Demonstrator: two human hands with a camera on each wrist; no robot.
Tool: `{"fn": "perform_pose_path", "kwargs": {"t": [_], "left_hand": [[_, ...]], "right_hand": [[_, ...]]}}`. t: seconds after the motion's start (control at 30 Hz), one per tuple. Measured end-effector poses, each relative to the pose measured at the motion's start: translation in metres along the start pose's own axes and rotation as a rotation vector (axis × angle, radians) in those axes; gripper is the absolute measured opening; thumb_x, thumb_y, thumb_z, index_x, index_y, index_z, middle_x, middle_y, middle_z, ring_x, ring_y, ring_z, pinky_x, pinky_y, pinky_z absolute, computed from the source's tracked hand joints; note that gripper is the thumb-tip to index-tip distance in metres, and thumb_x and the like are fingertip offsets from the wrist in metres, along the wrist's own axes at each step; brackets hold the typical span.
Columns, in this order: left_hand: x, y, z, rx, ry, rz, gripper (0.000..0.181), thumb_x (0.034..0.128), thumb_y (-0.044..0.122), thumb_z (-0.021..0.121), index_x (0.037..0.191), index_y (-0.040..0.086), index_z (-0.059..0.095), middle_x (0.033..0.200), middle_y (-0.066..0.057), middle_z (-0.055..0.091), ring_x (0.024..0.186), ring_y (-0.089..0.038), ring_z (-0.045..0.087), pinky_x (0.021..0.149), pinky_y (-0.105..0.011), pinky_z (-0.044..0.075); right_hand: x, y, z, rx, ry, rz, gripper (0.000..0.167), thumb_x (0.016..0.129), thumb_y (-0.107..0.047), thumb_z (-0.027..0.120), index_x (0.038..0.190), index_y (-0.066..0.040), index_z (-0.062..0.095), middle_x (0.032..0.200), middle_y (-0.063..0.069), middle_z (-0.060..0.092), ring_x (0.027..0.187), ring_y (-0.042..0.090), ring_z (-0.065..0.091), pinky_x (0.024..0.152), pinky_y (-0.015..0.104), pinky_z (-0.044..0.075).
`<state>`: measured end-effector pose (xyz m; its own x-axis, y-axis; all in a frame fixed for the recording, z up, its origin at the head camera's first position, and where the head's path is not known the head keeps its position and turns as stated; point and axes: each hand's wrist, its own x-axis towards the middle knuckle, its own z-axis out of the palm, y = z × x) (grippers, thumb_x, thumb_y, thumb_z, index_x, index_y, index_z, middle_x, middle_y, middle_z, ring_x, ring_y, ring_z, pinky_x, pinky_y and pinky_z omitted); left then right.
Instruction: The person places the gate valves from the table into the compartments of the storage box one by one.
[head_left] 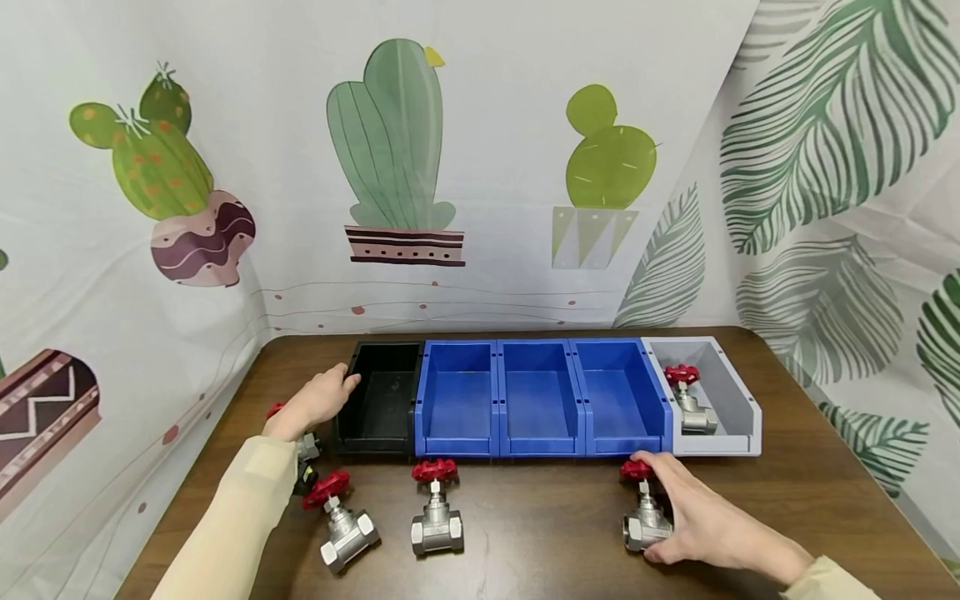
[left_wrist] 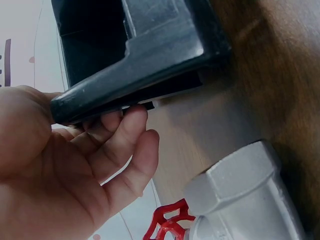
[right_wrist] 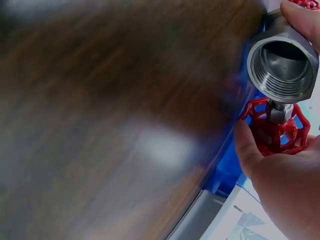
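Observation:
My left hand (head_left: 322, 398) is at the left side of the black bin (head_left: 375, 446). In the left wrist view it pinches the bin's rim (left_wrist: 165, 45), fingers curled under the edge. My right hand (head_left: 705, 521) grips a metal valve with a red handwheel (head_left: 645, 529) in front of the rightmost blue bin. The fingertips are at the handwheel and the thumb at the body. The right wrist view shows the valve's threaded opening (right_wrist: 282, 70) and its red wheel (right_wrist: 275, 132).
Two similar valves, one tilted (head_left: 348, 533) and one straight (head_left: 437, 529), lie before the bins. Another valve (head_left: 308, 447) is partly hidden by my left arm. Three blue bins (head_left: 457, 447) stand between the black bin and a grey bin (head_left: 738, 446), which holds a valve (head_left: 693, 414).

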<state>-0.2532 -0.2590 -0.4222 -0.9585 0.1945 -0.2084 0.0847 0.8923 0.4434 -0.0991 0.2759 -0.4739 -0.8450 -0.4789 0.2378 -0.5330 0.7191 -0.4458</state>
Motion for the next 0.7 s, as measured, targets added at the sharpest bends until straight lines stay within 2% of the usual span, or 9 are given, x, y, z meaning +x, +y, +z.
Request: {"fn": "perform_pose_path", "kwargs": {"t": [0.27, 0.53, 0.6, 0.7], "left_hand": [[-0.001, 0.000, 0.000, -0.006, 0.007, 0.005, 0.053, 0.1082, 0.025, 0.034, 0.139, -0.019, 0.031, 0.131, -0.040, 0.046, 0.119, -0.048, 0.050, 0.094, -0.056, 0.041], [-0.001, 0.000, 0.000, -0.006, 0.005, -0.003, 0.054, 0.1081, 0.023, 0.035, 0.141, -0.019, 0.029, 0.136, -0.040, 0.041, 0.123, -0.049, 0.046, 0.097, -0.058, 0.039], [0.000, 0.000, 0.001, -0.007, 0.004, -0.005, 0.054, 0.1081, 0.023, 0.035, 0.141, -0.019, 0.028, 0.137, -0.040, 0.041, 0.123, -0.050, 0.046, 0.097, -0.058, 0.039], [0.000, -0.001, 0.001, -0.007, 0.003, -0.010, 0.053, 0.1081, 0.023, 0.035, 0.141, -0.018, 0.029, 0.136, -0.040, 0.042, 0.122, -0.050, 0.047, 0.096, -0.058, 0.040]], "right_hand": [[0.003, -0.002, 0.001, 0.010, 0.039, -0.043, 0.112, 0.044, -0.031, 0.096, 0.138, -0.001, 0.043, 0.127, -0.002, 0.050, 0.114, 0.013, 0.051, 0.098, 0.005, 0.023], [0.014, -0.004, -0.012, 0.052, 0.069, -0.036, 0.109, 0.046, -0.029, 0.096, 0.138, -0.004, 0.043, 0.134, 0.004, 0.050, 0.121, 0.022, 0.048, 0.101, 0.006, 0.019], [0.018, -0.005, -0.017, 0.045, 0.075, -0.024, 0.109, 0.047, -0.031, 0.096, 0.138, -0.005, 0.043, 0.133, 0.003, 0.050, 0.120, 0.022, 0.049, 0.100, 0.007, 0.021], [0.023, -0.007, -0.026, 0.026, 0.079, 0.003, 0.109, 0.049, -0.035, 0.096, 0.140, -0.010, 0.041, 0.134, -0.001, 0.050, 0.116, 0.018, 0.052, 0.098, 0.014, 0.032]]}}
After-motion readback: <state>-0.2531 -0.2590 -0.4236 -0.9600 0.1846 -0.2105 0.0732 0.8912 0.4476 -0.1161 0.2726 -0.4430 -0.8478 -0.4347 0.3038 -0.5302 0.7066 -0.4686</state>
